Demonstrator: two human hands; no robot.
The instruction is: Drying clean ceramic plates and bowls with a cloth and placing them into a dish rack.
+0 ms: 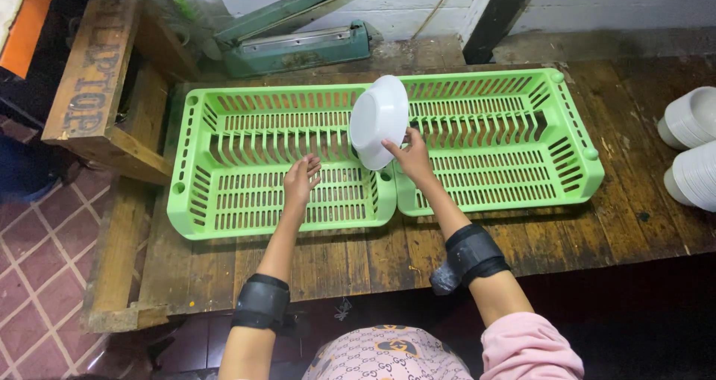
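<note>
A white bowl [379, 120] was held upright on edge by its lower rim in the right hand [410, 155], over the middle of the green rack [477, 178]. The left hand [300, 180] was spread empty beside it; the rim would best be eased squarely between the rack's ribs, judged from the tilt

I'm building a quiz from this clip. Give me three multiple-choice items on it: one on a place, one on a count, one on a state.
1. Where do the stacked white bowls sit?
A. right table edge
B. inside a rack
C. on the floor

2. How many green racks lie on the table?
A. one
B. two
C. four

3. The white bowl at the right hand is:
A. lying flat
B. tilted on edge
C. upside down on the floor

Answers: 1 A, they stand at the table's right edge; 2 B, two racks lie side by side; 3 B, it stands tilted between the racks.
</note>
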